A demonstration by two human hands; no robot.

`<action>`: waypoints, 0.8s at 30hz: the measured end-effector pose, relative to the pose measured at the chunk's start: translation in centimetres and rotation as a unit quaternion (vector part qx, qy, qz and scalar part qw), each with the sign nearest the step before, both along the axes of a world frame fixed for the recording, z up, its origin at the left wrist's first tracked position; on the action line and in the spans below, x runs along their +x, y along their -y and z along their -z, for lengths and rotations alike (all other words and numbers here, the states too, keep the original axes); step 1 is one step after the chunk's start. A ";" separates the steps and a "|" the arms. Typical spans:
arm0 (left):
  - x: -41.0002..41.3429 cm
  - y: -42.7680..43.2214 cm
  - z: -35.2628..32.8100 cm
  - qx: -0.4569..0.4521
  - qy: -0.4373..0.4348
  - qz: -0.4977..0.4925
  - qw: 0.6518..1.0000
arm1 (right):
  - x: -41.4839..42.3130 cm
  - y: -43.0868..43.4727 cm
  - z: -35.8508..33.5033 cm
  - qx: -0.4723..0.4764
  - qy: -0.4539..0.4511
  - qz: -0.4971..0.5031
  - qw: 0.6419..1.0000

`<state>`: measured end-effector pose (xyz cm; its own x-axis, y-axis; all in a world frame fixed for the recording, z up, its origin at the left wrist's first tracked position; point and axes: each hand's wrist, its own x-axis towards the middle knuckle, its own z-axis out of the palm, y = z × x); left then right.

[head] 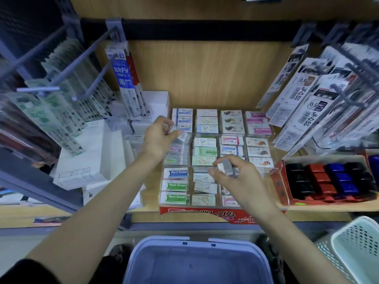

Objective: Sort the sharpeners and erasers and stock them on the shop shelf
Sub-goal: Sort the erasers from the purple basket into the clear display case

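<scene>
A clear compartmented eraser display (213, 210) with a red front stands on the wooden shelf, filled with rows of wrapped erasers (206, 151). My left hand (160, 136) hovers over its left column, fingers pinched on a small clear-wrapped eraser (176, 131). My right hand (235, 175) is above the middle front compartments and grips a small grey-white eraser (224, 167). Three "Hard Eraser" packs (177, 184) lie at the front left of the display. A red tray of black, red and blue sharpeners (328, 181) sits to the right.
A blue basket (196, 261) is below me, a white perforated basket (356, 244) at lower right. Hanging refill packs on pegs crowd the left (61, 103) and right (311, 99) sides. White boxes (90, 152) are stacked left of the display.
</scene>
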<state>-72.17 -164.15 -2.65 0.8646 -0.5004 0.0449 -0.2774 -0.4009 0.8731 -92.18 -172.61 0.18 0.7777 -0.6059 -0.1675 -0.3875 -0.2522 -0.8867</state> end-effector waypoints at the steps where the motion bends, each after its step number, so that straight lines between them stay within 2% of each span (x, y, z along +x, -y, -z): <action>1: 0.1 0.2 0.5 0.006 -0.008 -0.010 1.000 | 0.0 0.1 -0.1 0.006 0.004 0.007 1.000; 3: -0.1 0.2 1.0 0.033 0.018 -0.025 0.999 | -0.2 0.4 -0.4 0.032 0.017 0.024 0.999; 6: -0.8 0.1 1.4 0.129 0.193 -0.047 0.972 | -0.6 0.7 -0.9 0.190 0.063 0.032 0.979; 9: -1.4 -0.1 1.4 0.197 0.256 -0.065 0.944 | -0.9 1.1 -1.0 0.309 0.122 0.004 0.943; 12: -1.6 -0.6 1.5 0.237 0.307 -0.056 0.920 | -0.7 1.2 -1.0 0.327 0.155 -0.006 0.932; 15: -1.8 -1.1 1.7 0.247 0.315 -0.041 0.916 | -0.5 0.9 -1.0 0.309 0.144 0.016 0.940; 19: -3.9 -2.0 0.5 0.179 0.346 0.013 0.921 | -0.4 0.6 -1.1 0.287 0.102 0.063 0.950; 20: -5.0 -2.3 -0.3 0.142 0.315 0.052 0.937 | -0.4 0.5 -1.0 0.282 0.097 0.072 0.952; 22: -7.5 -2.9 -2.3 0.077 0.131 0.161 0.975 | -0.2 0.4 -1.1 0.267 0.093 0.086 0.955; 24: -9.4 -3.3 -3.4 0.054 -0.051 0.231 0.970 | -0.2 0.0 -1.2 0.244 0.082 0.094 0.962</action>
<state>-81.61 -160.81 0.78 0.5447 -0.8323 -0.1030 -0.3638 -0.3451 0.8652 -92.38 -172.66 1.33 0.7023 -0.6189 -0.3518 -0.2296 0.2708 -0.9349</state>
